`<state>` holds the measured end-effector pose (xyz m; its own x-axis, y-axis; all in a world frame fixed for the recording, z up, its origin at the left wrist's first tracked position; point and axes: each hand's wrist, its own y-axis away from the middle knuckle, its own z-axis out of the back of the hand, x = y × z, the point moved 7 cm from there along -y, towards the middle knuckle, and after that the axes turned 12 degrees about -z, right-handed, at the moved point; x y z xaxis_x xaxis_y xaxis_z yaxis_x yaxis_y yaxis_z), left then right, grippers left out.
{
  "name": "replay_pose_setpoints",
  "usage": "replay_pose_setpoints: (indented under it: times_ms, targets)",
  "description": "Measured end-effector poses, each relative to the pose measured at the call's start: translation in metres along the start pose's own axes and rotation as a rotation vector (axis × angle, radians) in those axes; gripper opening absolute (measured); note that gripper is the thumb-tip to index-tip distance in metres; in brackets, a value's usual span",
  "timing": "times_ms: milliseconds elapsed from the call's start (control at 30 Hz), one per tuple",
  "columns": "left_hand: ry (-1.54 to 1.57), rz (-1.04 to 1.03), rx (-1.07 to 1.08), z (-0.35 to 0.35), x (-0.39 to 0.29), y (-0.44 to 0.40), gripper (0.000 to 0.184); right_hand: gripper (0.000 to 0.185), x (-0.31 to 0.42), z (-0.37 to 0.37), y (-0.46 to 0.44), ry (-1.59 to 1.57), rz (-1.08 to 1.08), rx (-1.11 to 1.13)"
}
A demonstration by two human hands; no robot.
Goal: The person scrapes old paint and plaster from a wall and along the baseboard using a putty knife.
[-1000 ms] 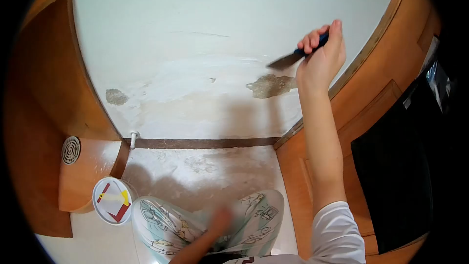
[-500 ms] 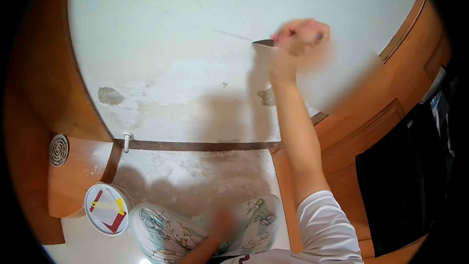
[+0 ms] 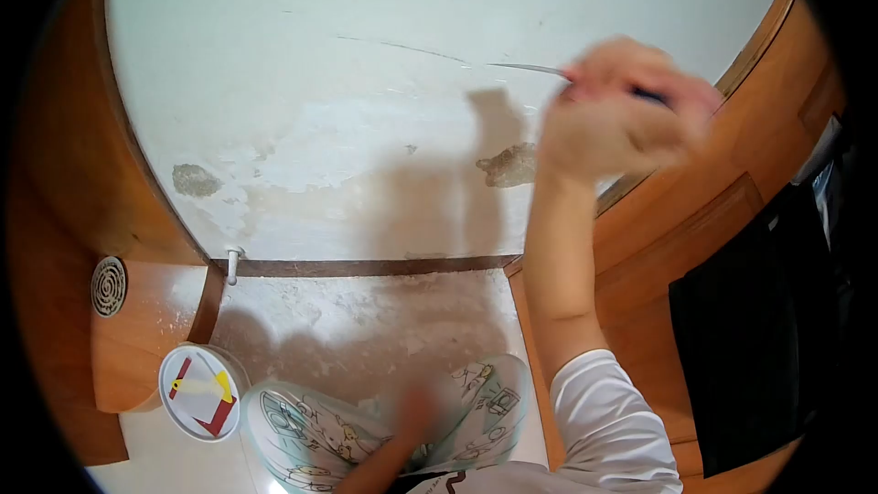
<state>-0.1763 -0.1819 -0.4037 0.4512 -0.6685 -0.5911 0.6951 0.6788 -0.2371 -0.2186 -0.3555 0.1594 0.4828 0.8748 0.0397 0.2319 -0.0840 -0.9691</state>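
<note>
My right hand (image 3: 626, 110) is closed around the dark blue handle of a putty knife, held up in front of the pale wall (image 3: 274, 64). Its thin metal blade (image 3: 526, 67) points left and appears nearly edge-on; whether it touches the wall I cannot tell. A thin dark line (image 3: 402, 46) runs across the wall just left of the tip. Below the blade are two rough, bare patches, one grey patch (image 3: 197, 180) at left and another patch (image 3: 508, 166) beside my forearm. My left hand (image 3: 421, 413) rests near my lap, its fingers smeared by blur.
A round white tub (image 3: 203, 393) with a red and yellow lid design stands at lower left. Near it are a wooden ledge (image 3: 137, 357), a round coil (image 3: 109, 286) and a white pipe stub (image 3: 233, 265). Wooden panelling and a black cloth (image 3: 741, 357) are at right.
My right hand has swung right and slightly down, carrying the putty knife away from the dark line. The blade now looks thinner. My left hand stays near my lap.
</note>
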Motion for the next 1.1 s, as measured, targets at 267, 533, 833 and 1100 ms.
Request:
replay_pose_setpoints:
  times_ms: [267,533,833,1100]
  targets:
    - [-0.029,-0.016,0.012,-0.001,0.000,-0.001,0.027,0.027,0.002,0.039,0.001,0.139,-0.007,-0.042]
    - [-0.067,-0.022,0.025,0.001,0.001,-0.006,0.027,0.031,-0.046,0.101,0.012,-0.100,-0.337,-0.177]
    - [-0.116,-0.025,0.068,0.000,-0.005,0.007,0.026,0.020,-0.064,0.115,0.028,0.157,-0.260,-0.182]
    - [-0.149,-0.036,0.073,-0.001,-0.005,0.004,0.026,0.030,-0.091,0.092,0.033,0.177,-0.543,-0.114]
